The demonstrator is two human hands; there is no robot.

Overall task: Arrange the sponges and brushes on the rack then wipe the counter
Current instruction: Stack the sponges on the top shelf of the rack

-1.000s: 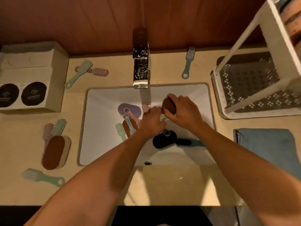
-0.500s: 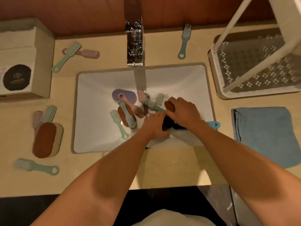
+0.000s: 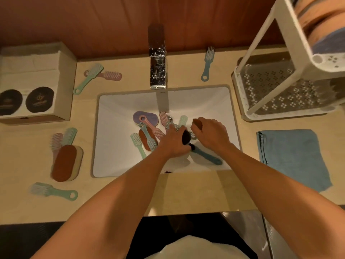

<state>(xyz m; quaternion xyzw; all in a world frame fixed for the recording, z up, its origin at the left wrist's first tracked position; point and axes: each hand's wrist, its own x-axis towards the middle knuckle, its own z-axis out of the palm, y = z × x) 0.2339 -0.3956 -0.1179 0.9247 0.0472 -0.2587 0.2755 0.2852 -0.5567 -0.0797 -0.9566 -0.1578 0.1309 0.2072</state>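
Holding two sponges over the sink (image 3: pixel 115 157), centre frame.
Left hand (image 3: pixel 172 142) grasps a black sponge (image 3: pixel 186 137); right hand (image 3: pixel 211 134) curls round a brown sponge (image 3: pixel 198 124). A teal brush (image 3: pixel 207 156) lies in the basin just below both hands. More brushes and a purple sponge (image 3: pixel 152 119) lie to their left. The rack (image 3: pixel 280 86) stands at upper right, with a blue cloth (image 3: pixel 291 157) on the counter (image 3: pixel 186 193) below it.
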